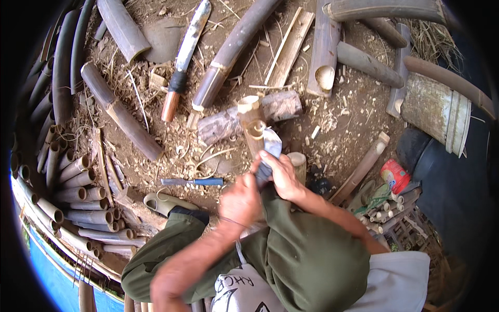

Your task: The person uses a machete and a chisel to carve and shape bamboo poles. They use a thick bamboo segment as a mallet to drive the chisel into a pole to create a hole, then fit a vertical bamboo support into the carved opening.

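bamboo piece [253, 127] stands propped on log [249, 118], long axis running up-away from both hands; right hand [283, 174] clasps blade [271, 145] just below it, left hand [240, 200] closed around handle, slightly farther.

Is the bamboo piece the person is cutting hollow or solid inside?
Hollow. The bamboo piece leans on a log, and its cut top end shows a dark round opening. The right hand holds a blade against it.
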The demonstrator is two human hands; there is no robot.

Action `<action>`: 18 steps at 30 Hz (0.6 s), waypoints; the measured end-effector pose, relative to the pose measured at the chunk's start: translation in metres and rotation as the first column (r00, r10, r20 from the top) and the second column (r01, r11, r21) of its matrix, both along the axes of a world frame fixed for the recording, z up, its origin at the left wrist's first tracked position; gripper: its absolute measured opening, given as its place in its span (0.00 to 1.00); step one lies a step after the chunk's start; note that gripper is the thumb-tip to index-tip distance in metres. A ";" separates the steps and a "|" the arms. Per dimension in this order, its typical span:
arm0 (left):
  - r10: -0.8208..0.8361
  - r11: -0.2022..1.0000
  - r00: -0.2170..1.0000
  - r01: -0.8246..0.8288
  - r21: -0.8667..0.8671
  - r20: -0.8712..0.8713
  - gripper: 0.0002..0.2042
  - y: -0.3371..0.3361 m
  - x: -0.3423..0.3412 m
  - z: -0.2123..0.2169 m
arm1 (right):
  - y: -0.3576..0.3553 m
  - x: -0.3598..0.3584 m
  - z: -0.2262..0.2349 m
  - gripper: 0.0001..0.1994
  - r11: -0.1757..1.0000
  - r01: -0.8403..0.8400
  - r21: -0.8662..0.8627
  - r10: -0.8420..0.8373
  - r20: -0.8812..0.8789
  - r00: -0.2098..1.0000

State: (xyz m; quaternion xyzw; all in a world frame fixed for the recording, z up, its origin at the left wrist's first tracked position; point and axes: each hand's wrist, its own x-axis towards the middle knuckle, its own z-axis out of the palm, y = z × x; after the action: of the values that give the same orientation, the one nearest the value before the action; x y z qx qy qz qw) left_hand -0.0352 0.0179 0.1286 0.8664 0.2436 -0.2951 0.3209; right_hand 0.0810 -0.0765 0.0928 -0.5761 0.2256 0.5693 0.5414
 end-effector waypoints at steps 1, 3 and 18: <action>-0.245 0.966 0.969 0.243 0.090 0.015 0.17 0.040 -0.001 0.008 | 0.003 -0.007 -0.006 0.15 0.987 0.088 0.132 -0.069 -0.147 0.987; -0.564 0.817 0.825 0.553 0.165 0.028 0.15 0.116 0.035 0.032 | 0.019 -0.009 -0.006 0.14 0.904 0.300 0.303 -0.105 -0.525 0.845; 0.544 0.788 0.837 -0.533 -0.308 -0.056 0.38 -0.060 0.022 -0.012 | 0.007 0.025 0.002 0.22 0.804 -0.446 -0.393 0.569 0.292 0.768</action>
State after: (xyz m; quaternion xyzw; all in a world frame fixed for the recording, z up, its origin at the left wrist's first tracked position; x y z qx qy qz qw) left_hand -0.0133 -0.0421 0.1164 0.7045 0.4250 -0.2102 0.5281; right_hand 0.1057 -0.0693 0.0948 -0.7938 0.0289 0.5256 0.3046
